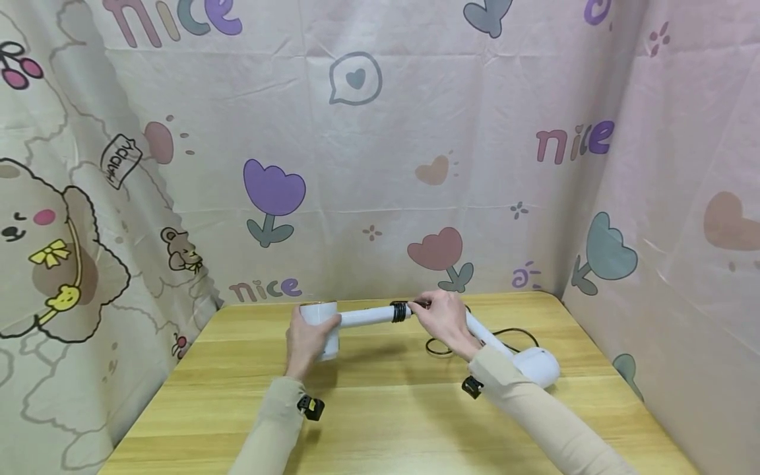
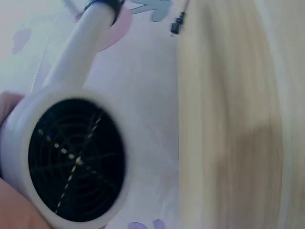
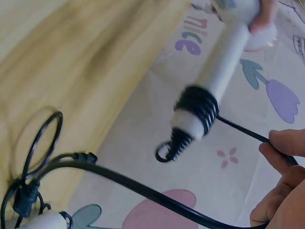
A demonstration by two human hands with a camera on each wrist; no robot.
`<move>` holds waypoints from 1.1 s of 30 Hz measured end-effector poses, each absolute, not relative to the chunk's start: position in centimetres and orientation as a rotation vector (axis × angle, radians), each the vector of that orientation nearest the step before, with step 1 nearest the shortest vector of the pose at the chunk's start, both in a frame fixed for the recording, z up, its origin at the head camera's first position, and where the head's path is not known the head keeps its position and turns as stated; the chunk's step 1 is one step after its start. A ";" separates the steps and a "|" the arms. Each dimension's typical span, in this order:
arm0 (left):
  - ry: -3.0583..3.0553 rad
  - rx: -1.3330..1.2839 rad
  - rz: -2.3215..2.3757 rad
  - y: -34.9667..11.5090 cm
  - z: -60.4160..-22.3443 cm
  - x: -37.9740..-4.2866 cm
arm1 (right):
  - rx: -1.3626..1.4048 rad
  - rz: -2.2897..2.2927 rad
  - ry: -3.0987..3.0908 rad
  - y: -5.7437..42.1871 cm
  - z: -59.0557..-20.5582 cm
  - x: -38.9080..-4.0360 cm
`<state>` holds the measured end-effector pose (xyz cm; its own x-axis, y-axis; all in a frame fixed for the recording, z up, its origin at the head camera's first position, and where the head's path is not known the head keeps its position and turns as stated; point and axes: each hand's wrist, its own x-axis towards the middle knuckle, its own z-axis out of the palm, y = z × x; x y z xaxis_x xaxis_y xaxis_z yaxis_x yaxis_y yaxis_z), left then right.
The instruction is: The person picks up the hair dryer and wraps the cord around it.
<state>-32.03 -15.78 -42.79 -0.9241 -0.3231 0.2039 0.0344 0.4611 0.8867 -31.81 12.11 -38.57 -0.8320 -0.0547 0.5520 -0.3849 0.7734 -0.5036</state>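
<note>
A white hair dryer is held up off the table, its handle pointing right. My left hand grips it round the barrel, and a dark round grille faces the left wrist camera. Several turns of black power cord wrap the handle near its end. From these turns the cord runs to my right hand, which pinches it between thumb and fingers. A ribbed cord sleeve sticks out of the handle's end. In the left wrist view a black plug shows near the table edge.
A second white hair dryer lies on the right of the wooden table, partly behind my right forearm. Loops of its black cord spread behind it. Printed cloth hangs at the back and both sides.
</note>
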 end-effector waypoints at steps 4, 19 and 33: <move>-2.258 0.264 -1.333 -14.9 -42.8 -31.9 | 0.360 0.843 -2.443 11.7 -39.3 -31.6; -1.908 0.463 -1.918 -14.5 -43.2 -32.6 | 0.491 1.102 -2.549 11.7 -42.0 -31.1; -1.669 0.534 -2.345 -15.3 -42.9 -33.1 | 0.323 2.186 -2.666 16.2 -43.6 -34.3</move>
<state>-33.10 -15.29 -42.87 -0.9113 -0.3758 -0.1681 -0.0357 -0.3345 0.9417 -34.32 16.19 -43.65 -0.9320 -0.3391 -0.1282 0.0592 0.2063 -0.9767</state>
